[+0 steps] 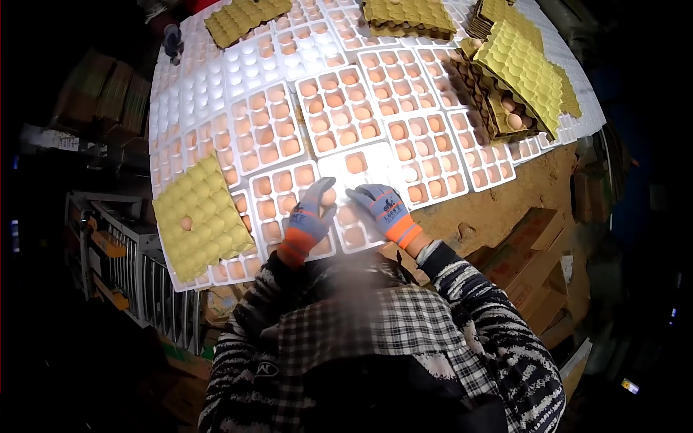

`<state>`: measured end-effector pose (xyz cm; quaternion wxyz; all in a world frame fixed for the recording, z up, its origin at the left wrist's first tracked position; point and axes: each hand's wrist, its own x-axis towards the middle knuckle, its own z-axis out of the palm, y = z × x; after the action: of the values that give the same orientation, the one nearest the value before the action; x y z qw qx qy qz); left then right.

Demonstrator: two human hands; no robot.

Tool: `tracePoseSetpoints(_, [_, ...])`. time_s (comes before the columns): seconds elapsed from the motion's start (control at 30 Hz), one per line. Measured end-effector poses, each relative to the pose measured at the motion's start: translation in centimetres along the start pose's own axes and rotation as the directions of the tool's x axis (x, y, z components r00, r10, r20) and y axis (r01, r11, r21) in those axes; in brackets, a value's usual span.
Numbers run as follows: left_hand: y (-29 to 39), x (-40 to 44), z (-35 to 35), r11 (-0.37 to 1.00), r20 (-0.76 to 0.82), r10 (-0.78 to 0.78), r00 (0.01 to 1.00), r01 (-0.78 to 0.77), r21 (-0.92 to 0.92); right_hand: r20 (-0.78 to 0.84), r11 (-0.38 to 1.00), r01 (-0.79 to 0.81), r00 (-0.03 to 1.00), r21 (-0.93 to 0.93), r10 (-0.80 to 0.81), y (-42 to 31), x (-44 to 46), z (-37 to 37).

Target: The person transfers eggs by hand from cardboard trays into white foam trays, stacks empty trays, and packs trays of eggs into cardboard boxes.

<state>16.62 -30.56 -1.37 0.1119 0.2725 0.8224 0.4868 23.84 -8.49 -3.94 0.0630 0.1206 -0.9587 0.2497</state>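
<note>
My left hand, in a grey and orange work glove, is closed round an egg that shows between thumb and fingers. Below both hands lies a white foam egg tray in bright light, with eggs in some hollows, among them one egg beyond my fingers. My right hand, gloved alike, is palm down over this tray, fingers curved together and pointing left. What lies under its fingertips is hidden. A filled foam tray adjoins on the right, another on the left.
Several white foam trays of eggs cover the table. A yellow pulp tray with one egg on top lies at left. Stacked pulp trays stand at right, with eggs beside them. A metal rack is at left, cardboard boxes at lower right.
</note>
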Motion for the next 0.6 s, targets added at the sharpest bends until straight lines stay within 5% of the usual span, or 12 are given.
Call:
tracePoseSetpoints(0.07, [-0.1,2.6,1.4,0.96,0.246,-0.148,0.958,0.081,0.266,-0.024,0.996,0.019,1.0,0.091,-0.017,0.6,-0.4,0.1])
tracePoseSetpoints(0.1, [-3.4,2.9,3.6,0.872,0.258,-0.112,0.959,-0.029,0.488,-0.044,0.977,-0.001,0.999,0.211,0.01,0.7,-0.4,-0.1])
tracePoseSetpoints(0.2, [0.4,6.2,1.7,0.922,0.168,-0.191,0.967,0.118,0.368,0.068,0.843,-0.181,0.983,0.507,0.171,1.5,-0.1,-0.5])
tracePoseSetpoints(0.27, [-2.2,7.6,3.3,0.928,-0.011,0.062,0.998,-0.053,0.369,0.033,0.743,-0.183,0.977,0.644,0.211,2.1,-0.8,0.6])
tracePoseSetpoints(0.33, [-3.8,9.1,3.6,0.83,0.111,0.027,0.993,-0.084,0.552,-0.061,0.886,-0.095,0.989,0.454,0.137,3.0,-0.6,1.7])
tracePoseSetpoints(0.43, [-2.5,7.4,-0.1,0.913,-0.021,0.199,0.98,-0.178,0.366,-0.054,0.827,-0.218,0.957,0.518,0.287,0.0,1.0,-0.1])
tracePoseSetpoints(0.47, [-1.3,6.2,-3.1,0.919,-0.057,0.211,0.976,-0.178,0.351,-0.128,0.913,-0.122,0.974,0.389,0.185,-1.4,2.0,-1.0])
tracePoseSetpoints(0.53, [-1.9,2.4,-9.8,0.912,-0.312,0.165,0.936,-0.025,0.41,-0.13,0.91,-0.01,0.989,0.415,0.07,-3.9,4.3,-0.6])
tracePoseSetpoints(0.6, [-5.1,-2.4,-17.1,0.843,-0.609,0.136,0.782,0.231,0.486,-0.015,0.92,0.075,0.997,0.385,-0.075,-7.7,7.9,0.1])
